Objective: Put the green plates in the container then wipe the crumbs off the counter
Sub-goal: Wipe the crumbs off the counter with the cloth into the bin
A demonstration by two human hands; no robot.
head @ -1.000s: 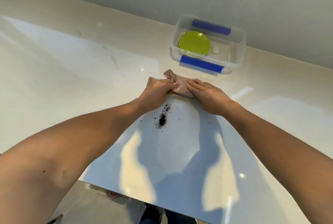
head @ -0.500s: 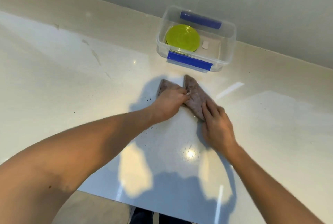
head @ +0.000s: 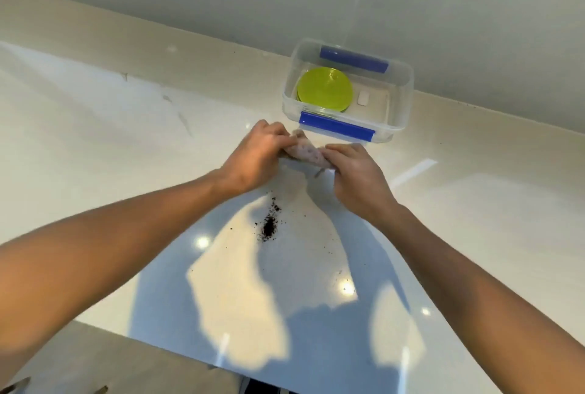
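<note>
Just near the container [head: 348, 99], my hands [head: 258, 159] [head: 356, 176] now bunch the cloth [head: 305, 153], lifted off the crumbs [head: 269, 226] it covered a moment ago.

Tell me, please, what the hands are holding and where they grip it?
Both grip the bunched cloth: left hand at its left end, right hand at its right end.

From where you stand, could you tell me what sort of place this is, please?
Probably a home kitchen: a glossy pale stone counter against a plain wall, a clear clip-lock food container holding green plates, and dark crumbs.
</note>
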